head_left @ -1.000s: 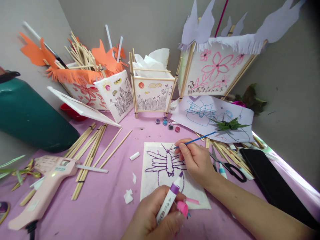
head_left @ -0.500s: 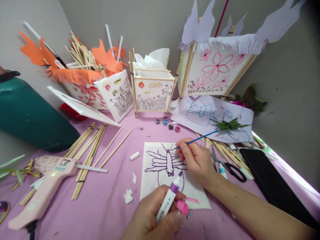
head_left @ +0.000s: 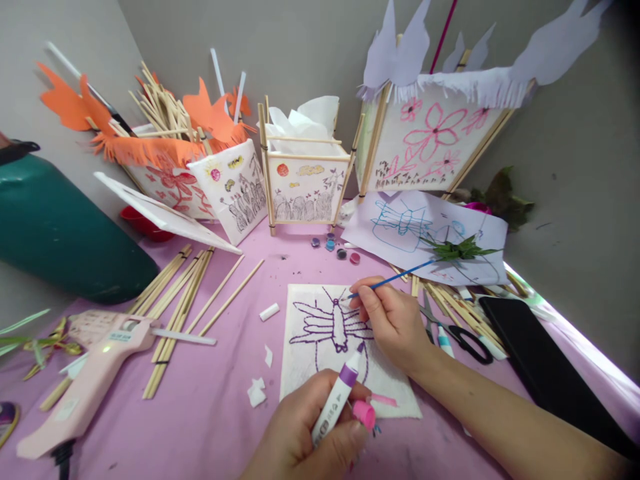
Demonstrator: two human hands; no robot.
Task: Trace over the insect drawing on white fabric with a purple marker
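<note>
A white panel lies before me, bearing a purple outline of a winged insect. My right hand pinches a thin blue paintbrush, its tip close to the insect's head near the top of the panel. Over the panel's lower edge, my left hand is wrapped round a white marker with a purple band, its purple nib uncovered and pointing up. A pink cap sticks out between the same fingers; whether a pen is attached to it I cannot tell. Part of the right wing is behind my right hand.
A pink glue gun and bundled sticks lie left. Small paint pots sit beyond the panel, before decorated lanterns. Scissors, a black phone-like slab and a paper sketch with leaves are right.
The brush and my right hand have shifted very slightly to the left. My left hand stays in place with the marker.
</note>
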